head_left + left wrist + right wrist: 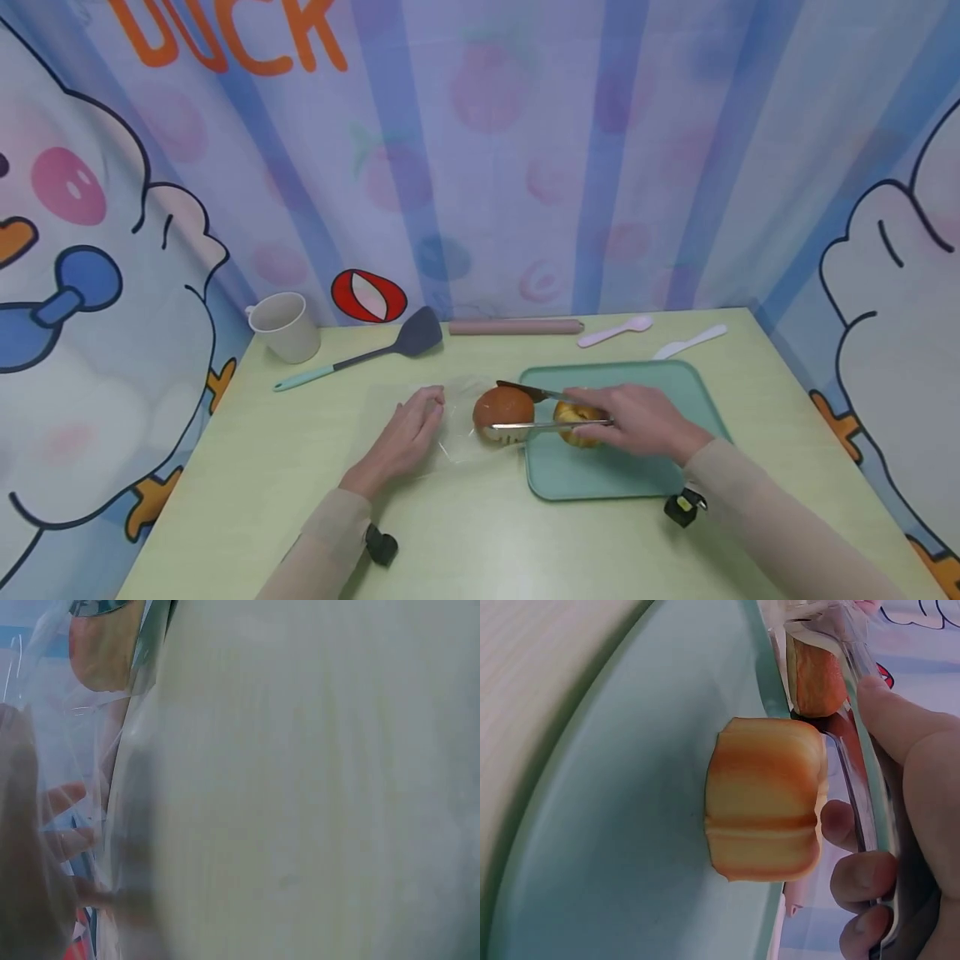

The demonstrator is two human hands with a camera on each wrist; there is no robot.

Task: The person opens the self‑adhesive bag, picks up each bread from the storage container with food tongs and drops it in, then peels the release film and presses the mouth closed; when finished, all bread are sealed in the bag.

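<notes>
My right hand (637, 417) grips metal tongs (551, 425), fingers wrapped round the handle in the right wrist view. The tongs' tips sit on either side of a round brown bun (504, 410). Clear film of a plastic bag (459, 433) surrounds the bun, left of the tray. At the bag's left side, my left hand (408, 433) holds the film, its fingers (71, 844) showing through the plastic in the left wrist view. A second golden bread roll (765, 799) lies on the green tray (600, 479), partly hidden under the tongs in the head view.
Along the table's back are a mug (287, 327), a spatula (416, 333) with a mint handle, a brownish-pink rolling pin (516, 327), a pink spoon (615, 331) and a pale plastic knife (692, 342). A printed curtain (517, 192) hangs behind the table.
</notes>
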